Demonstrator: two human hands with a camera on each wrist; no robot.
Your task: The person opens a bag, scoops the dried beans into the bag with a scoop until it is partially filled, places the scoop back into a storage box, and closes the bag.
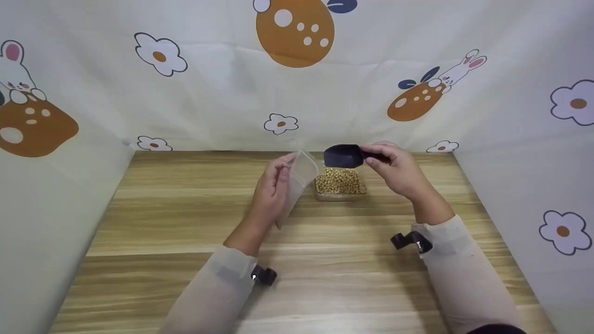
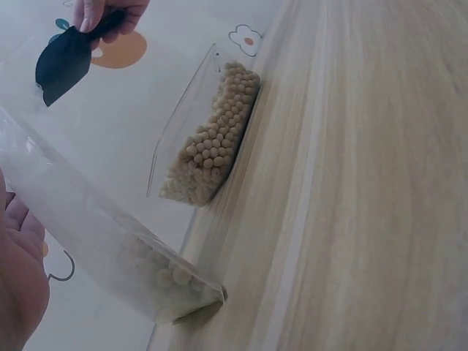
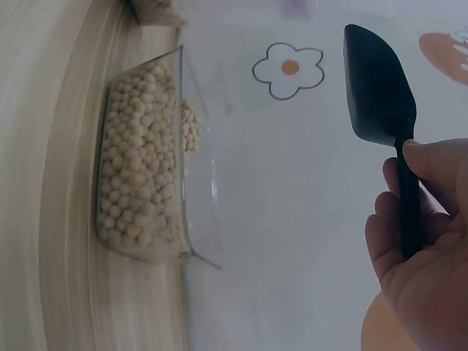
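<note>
My left hand [image 1: 270, 192] grips a clear plastic bag [image 1: 302, 170] by its upper side, and the bag's mouth faces the scoop. In the left wrist view, some round tan beans [image 2: 164, 274] lie in the bottom of the bag, close to the tabletop. A black scoop [image 1: 342, 157] hangs level in the air, its handle between the thumb and fingers of my right hand [image 1: 401, 171]. No beans show in the scoop's bowl. Below it stands a clear rectangular container [image 1: 340, 198], with similar beans [image 1: 341, 180] heaped inside. Scoop and bag are slightly apart.
The wood-grain table [image 1: 334, 260] runs back to a pale printed cloth [image 1: 222, 106] that also hangs along both sides. Small black camera mounts [image 1: 263, 275] sit on both wrists, over light sleeves.
</note>
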